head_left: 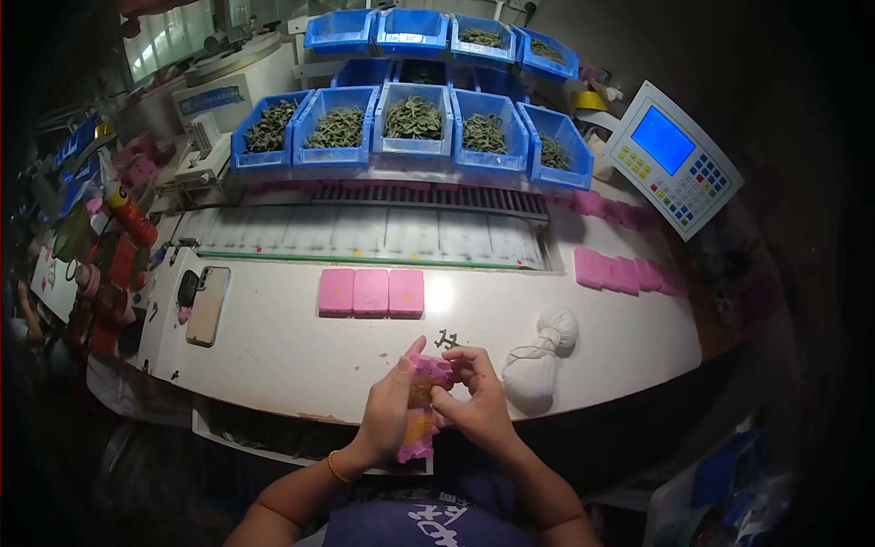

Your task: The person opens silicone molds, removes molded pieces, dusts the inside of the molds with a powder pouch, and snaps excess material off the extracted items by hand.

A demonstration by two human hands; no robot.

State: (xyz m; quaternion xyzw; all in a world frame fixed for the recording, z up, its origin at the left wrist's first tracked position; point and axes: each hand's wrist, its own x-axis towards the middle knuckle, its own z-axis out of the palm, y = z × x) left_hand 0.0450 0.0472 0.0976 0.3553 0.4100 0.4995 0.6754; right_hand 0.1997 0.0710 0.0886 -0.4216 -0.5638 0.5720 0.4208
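Note:
Above the table's front edge, my left hand [390,407] is closed around a pink rubber mould [417,445] with knobbly edges. The mould looks opened out, and amber patches show on its inner faces. My right hand [476,398] has its thumb and bent fingers closed on the mould's right side; whether a small piece is pinched there is hidden. Just beyond my fingertips lie a few small dark green pieces [446,339]. Three closed pink moulds [371,293] stand in a row farther back. To the right of my hands rests a tied white cloth pouch [532,376].
Blue bins [337,128] of green pieces stand on racks at the back. A keypad panel with a blue screen [663,139] is at the right, above more pink moulds [627,272]. A phone [209,306] lies at the left. Below the tabletop, a drawer [301,440] is pulled out.

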